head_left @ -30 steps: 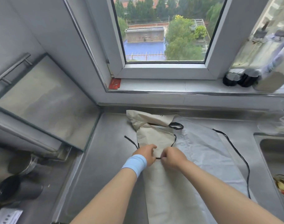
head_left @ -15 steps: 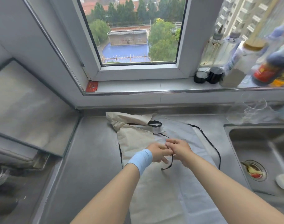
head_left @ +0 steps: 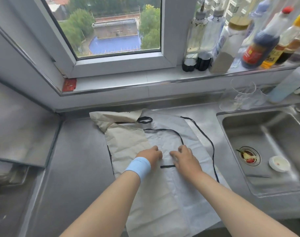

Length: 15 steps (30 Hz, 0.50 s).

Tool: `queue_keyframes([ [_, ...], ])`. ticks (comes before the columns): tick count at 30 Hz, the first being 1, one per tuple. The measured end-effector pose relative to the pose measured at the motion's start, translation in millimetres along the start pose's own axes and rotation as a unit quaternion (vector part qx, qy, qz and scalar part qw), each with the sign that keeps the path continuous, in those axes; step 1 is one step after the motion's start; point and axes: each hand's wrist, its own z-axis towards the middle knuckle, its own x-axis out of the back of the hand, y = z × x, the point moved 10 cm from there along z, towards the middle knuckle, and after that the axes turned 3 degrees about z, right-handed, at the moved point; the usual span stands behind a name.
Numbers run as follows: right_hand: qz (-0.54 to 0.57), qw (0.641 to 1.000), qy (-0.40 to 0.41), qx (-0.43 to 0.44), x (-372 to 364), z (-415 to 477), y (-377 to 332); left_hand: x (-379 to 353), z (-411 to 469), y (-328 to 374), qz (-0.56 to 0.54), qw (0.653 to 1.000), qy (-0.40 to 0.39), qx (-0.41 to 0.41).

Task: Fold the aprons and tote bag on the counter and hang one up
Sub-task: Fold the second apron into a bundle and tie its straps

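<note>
2 hands, the left hand (head_left: pixel 150 155) and right hand (head_left: pixel 183 156), pressed loose, empty fingers on the white apron (head_left: pixel 193 194) lying half-folded (beige apron (head_left: pixel 128 144) overlapping it) on the counter (head_left: pixel 77 159); hanging remained undone.

Counter (head_left: pixel 74 168): stainless steel, below a window sill.
Aprons: beige apron (head_left: pixel 128 144) lies partly over white apron (head_left: pixel 193 199); black ties (head_left: pixel 212 147) loop across both.
Left hand (head_left: pixel 150 155): palm down on fabric, blue wristband (head_left: pixel 139 166).
Right hand (head_left: pixel 185 159): palm down, fingers spread, touching a tie.
Sink (head_left: pixel 265 190): right of aprons.
</note>
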Motion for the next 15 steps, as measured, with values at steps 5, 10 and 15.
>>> queue_keyframes([
  [5,0.067,0.997,0.027,-0.009,-3,9,8,-2,-9,-5,0.057,0.998,-0.005,-0.003],
  [10,0.160,0.980,0.037,-0.112,3,9,7,26,-43,-17,-0.052,0.985,0.157,-0.043],
  [15,0.430,0.855,-0.267,-0.113,-48,-28,-69,40,-78,-15,-0.087,0.960,0.260,-0.065],
])
